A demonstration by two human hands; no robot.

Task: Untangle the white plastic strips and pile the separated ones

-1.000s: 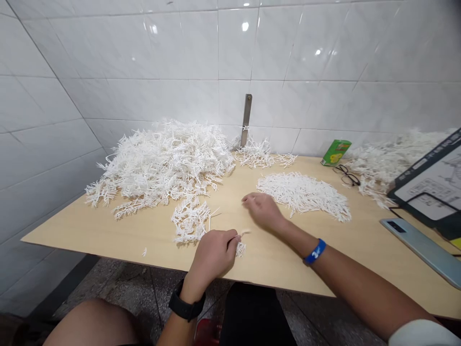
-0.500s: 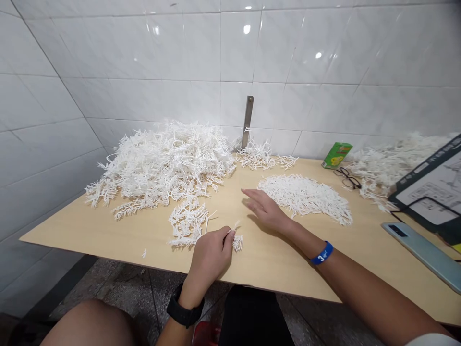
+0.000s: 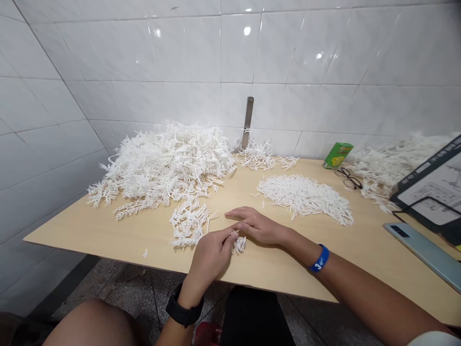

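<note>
My left hand (image 3: 213, 251) is closed near the table's front edge, pinching a small bundle of white branched plastic sprigs (image 3: 240, 245) between thumb and forefinger. Its fanned ends stick out to the right, under my right hand. Against the left fingertips lies my right hand (image 3: 260, 228), its thumb and forefinger pinched at the upper end of the sprigs while the other fingers stretch left. Just left of my hands is a small heap of tangled branched sprigs (image 3: 188, 223). Beyond my right hand spreads a flat pile of short, loose white pieces (image 3: 306, 197).
A large heap of white sprigs (image 3: 173, 161) stands at the back left of the wooden table (image 3: 86, 235). A metal bar (image 3: 248, 122) rises by the tiled wall. Rightward are a green box (image 3: 337, 155), eyeglasses (image 3: 348, 179), more white sprigs (image 3: 399, 156) and a phone (image 3: 423, 254).
My right hand has moved left and nearer from beside the flat pile to meet my left hand. A few loose pieces now lie at the pile's left edge. My left hand has barely moved.
</note>
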